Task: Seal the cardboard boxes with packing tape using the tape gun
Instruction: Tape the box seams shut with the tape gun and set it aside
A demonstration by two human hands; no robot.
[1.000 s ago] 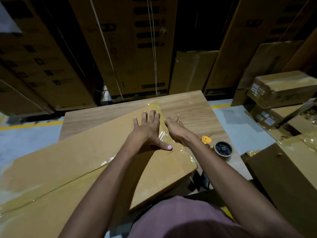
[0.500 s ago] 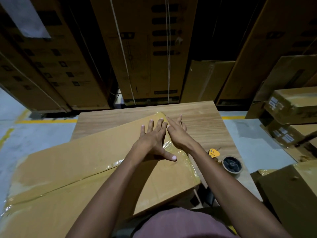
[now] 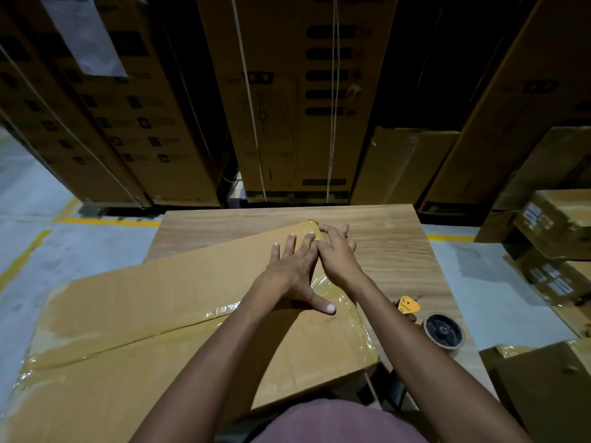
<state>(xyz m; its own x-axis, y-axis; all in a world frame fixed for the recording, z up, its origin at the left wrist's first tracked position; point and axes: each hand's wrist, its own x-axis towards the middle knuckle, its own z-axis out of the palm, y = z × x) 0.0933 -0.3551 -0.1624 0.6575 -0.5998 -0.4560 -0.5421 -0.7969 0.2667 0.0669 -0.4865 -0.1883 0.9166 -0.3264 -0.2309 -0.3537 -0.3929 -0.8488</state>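
Note:
A long flat cardboard box [image 3: 153,318] lies slantwise across a wooden table [image 3: 393,251], its centre seam and right end covered with shiny clear tape [image 3: 348,314]. My left hand [image 3: 295,266] lies flat with spread fingers on the box top near its far right corner. My right hand [image 3: 337,255] presses flat on the taped right edge beside it, fingers reaching over the corner. The tape gun [image 3: 430,321], with a yellow part and a black round hub, rests on the table to the right of both hands, untouched.
Tall strapped cartons [image 3: 287,100] stand in a row behind the table. More taped boxes [image 3: 556,231] are stacked at the right, and another box [image 3: 543,385] sits near right. Grey floor with yellow lines [image 3: 105,221] lies to the left.
Both hands have slid along the taped end toward the box's far corner, staying flat on it. My view has tilted upward a little.

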